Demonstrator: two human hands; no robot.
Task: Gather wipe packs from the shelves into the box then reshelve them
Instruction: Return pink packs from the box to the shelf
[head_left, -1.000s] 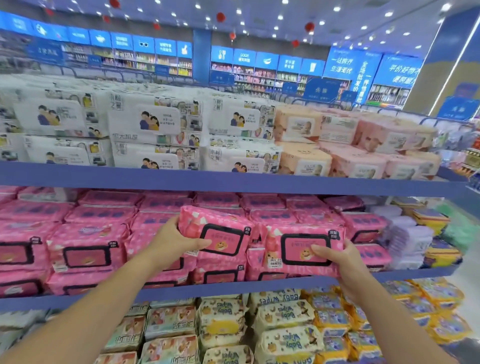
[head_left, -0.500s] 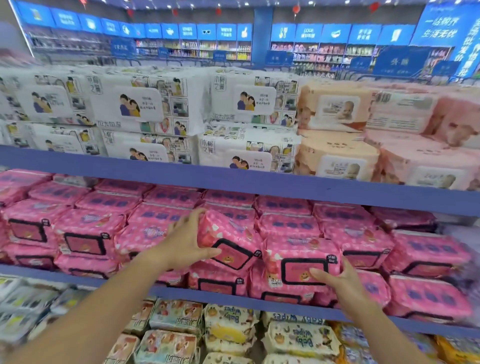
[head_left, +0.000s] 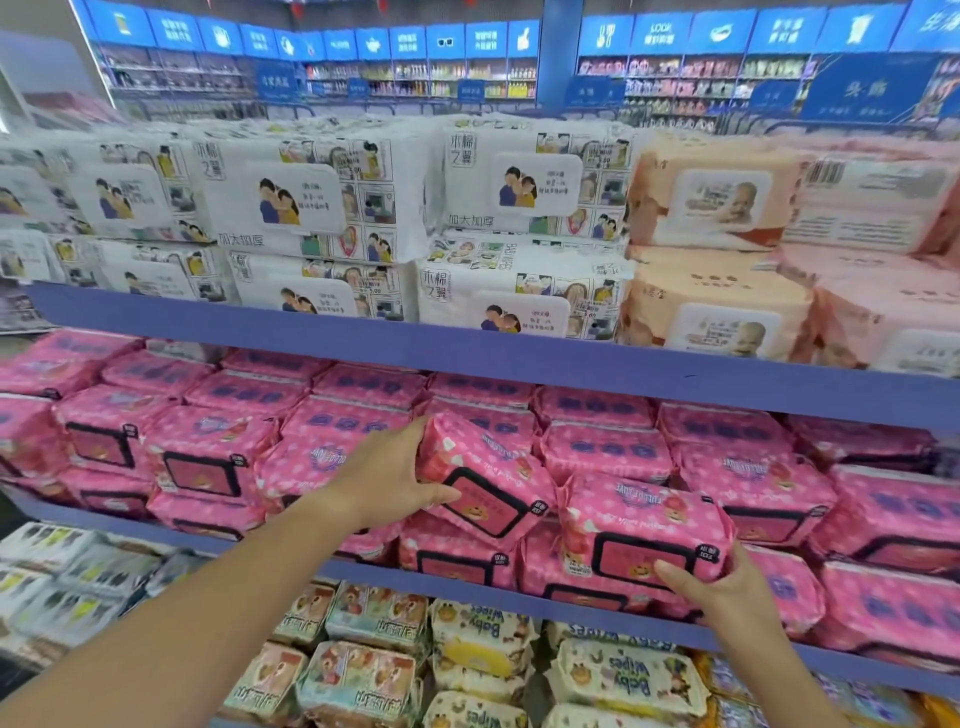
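Your left hand (head_left: 387, 478) grips the left end of a pink wipe pack (head_left: 488, 480), thumb across its front and fingers curled over the top. The pack sits tilted, its other end dipping toward your right hand (head_left: 722, 587). That hand holds a second pink pack (head_left: 644, 525) by its lower right corner, thumb pressed on the front face (the fingers behind it are hidden). Both packs are at the front of the middle shelf (head_left: 519, 597), touching each other between your hands, with other pink packs crowded close on both sides. White packs (head_left: 311, 208) sit above your hands, and yellow Baby Wipes packs (head_left: 623, 675) lie below your wrists.
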